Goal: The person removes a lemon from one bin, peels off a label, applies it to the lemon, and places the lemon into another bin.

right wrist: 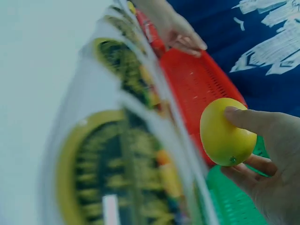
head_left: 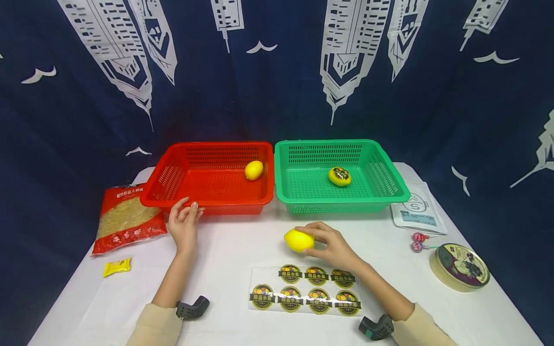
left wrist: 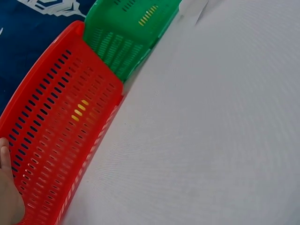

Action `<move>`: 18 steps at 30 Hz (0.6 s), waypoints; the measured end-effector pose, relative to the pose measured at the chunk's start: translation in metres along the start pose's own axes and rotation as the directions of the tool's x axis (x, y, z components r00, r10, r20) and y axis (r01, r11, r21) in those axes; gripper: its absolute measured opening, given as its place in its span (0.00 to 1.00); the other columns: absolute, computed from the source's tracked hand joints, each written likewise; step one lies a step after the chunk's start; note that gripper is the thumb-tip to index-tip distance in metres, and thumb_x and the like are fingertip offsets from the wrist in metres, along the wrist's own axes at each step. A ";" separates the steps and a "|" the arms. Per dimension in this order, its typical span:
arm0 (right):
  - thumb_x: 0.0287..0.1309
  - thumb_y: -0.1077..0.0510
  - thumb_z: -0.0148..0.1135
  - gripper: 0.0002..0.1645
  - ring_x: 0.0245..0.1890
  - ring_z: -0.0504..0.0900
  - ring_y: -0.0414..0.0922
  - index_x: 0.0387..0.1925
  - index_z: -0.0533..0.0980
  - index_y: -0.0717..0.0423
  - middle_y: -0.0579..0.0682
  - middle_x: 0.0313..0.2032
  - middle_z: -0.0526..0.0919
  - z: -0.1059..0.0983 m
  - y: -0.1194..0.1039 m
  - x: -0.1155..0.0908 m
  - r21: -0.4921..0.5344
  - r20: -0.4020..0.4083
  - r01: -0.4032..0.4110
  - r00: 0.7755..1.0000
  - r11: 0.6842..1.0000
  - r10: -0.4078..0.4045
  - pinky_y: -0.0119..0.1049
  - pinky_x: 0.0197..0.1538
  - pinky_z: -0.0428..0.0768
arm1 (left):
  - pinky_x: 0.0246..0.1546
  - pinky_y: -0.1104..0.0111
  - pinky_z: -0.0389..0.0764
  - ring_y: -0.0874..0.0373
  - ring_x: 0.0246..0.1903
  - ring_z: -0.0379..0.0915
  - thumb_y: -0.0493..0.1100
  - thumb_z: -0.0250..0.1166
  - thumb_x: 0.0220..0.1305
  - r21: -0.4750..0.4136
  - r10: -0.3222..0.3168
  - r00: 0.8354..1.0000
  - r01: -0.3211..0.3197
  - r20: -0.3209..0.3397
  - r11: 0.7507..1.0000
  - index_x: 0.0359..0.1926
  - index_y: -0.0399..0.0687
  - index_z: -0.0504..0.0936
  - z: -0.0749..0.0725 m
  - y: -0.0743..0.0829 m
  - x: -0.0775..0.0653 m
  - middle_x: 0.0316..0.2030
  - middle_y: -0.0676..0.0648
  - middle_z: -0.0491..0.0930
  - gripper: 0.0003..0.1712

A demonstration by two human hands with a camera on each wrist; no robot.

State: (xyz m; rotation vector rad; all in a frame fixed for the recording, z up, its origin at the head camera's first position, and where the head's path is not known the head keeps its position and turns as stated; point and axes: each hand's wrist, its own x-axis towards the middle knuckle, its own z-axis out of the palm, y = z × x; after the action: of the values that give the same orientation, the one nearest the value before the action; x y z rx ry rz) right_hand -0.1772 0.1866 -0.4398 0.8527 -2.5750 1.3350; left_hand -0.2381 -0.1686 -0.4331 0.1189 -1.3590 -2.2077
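Observation:
My right hand point(head_left: 331, 245) pinches a yellow lemon point(head_left: 298, 240) between thumb and fingers, above the white table. In the right wrist view the lemon's point(right wrist: 220, 136) visible side is plain. At the red basket's point(head_left: 233, 210) front left rim is my left hand point(head_left: 183, 228), its fingers loosely bent with nothing in them. Another lemon point(head_left: 254, 170) lies in the red basket's right part. Inside the green basket point(head_left: 342, 207) sits a lemon point(head_left: 339, 177) bearing a round black-and-gold sticker. A sheet of several such stickers point(head_left: 318, 300) lies below my right hand.
On the left lie a red noodle bag point(head_left: 130, 216) and a small yellow packet point(head_left: 117, 267). To the right are a white pouch point(head_left: 417, 211), two lollipops point(head_left: 417, 241) and a round tin point(head_left: 459, 267). A dark blue curtain point(head_left: 242, 96) hangs behind the baskets.

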 end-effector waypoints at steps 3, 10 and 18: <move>0.46 0.53 0.71 0.33 0.51 0.73 0.44 0.57 0.74 0.46 0.44 0.50 0.75 0.008 0.006 -0.002 -0.002 0.047 -0.003 0.999 1.000 0.003 0.44 0.52 0.75 | 0.35 0.67 0.81 0.54 0.26 0.81 0.31 0.64 0.55 -0.024 0.016 1.000 -0.016 0.001 1.000 0.49 0.31 0.72 -0.002 -0.002 0.003 0.21 0.45 0.77 0.20; 0.46 0.53 0.71 0.32 0.50 0.73 0.45 0.56 0.74 0.47 0.45 0.49 0.75 0.014 0.009 -0.002 0.020 0.053 0.009 0.999 1.000 -0.010 0.46 0.51 0.74 | 0.36 0.66 0.81 0.54 0.26 0.81 0.29 0.62 0.57 0.009 0.068 0.997 -0.069 0.038 0.998 0.52 0.23 0.68 0.001 0.005 -0.001 0.24 0.42 0.79 0.23; 0.47 0.47 0.70 0.34 0.53 0.72 0.44 0.59 0.72 0.43 0.44 0.51 0.74 0.012 0.012 -0.006 -0.027 0.066 0.017 0.998 0.999 -0.015 0.47 0.54 0.73 | 0.34 0.72 0.81 0.45 0.27 0.78 0.28 0.61 0.59 0.306 0.254 0.953 -0.295 0.167 0.905 0.47 0.23 0.73 0.021 0.010 -0.045 0.30 0.28 0.77 0.16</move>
State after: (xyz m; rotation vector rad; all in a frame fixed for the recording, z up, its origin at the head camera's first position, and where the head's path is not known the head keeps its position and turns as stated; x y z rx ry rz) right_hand -0.1768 0.1847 -0.4574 0.9260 -2.6237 1.2845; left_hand -0.2032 -0.1335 -0.4231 -0.0879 -1.6920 -1.7665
